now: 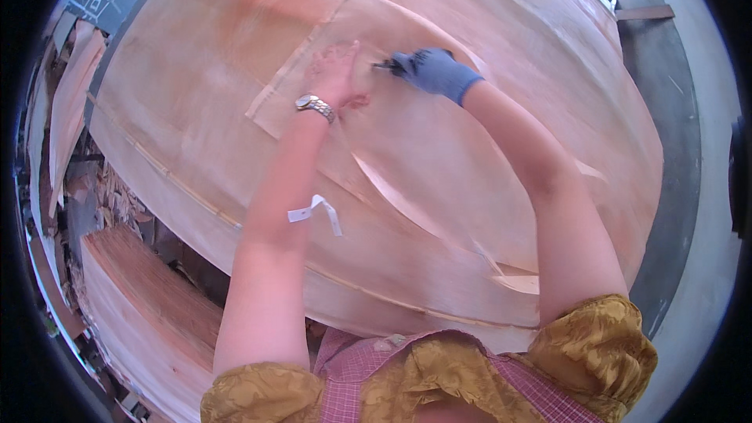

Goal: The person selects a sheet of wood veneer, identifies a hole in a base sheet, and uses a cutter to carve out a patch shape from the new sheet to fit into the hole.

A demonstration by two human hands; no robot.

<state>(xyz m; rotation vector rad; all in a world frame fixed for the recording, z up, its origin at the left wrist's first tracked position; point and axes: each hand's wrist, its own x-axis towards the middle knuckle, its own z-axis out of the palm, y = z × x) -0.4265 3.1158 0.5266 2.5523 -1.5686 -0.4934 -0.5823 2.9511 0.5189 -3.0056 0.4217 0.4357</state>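
Thin, pale wood veneer sheets [180, 39] cover the broad surface before me, and a smaller veneer piece [368, 16] lies on top. My left hand [335, 72], bare and with a metal wristwatch [315, 106] below it, rests flat on that smaller piece, fingers stretched out. My right hand [437, 72] wears a blue-grey glove. It is closed around a small dark tool [385, 66] with a thin tip pointing left, toward my left hand. The glove hides most of this tool, so its exact kind does not show.
At the lower left stands a thick stack of wood sheets [149, 290], with broken veneer scraps [113, 196] behind it. A curled veneer edge [517, 282] lifts near my right elbow. A white paper strip [317, 211] lies at my left forearm. Grey panels [674, 133] border the right side.
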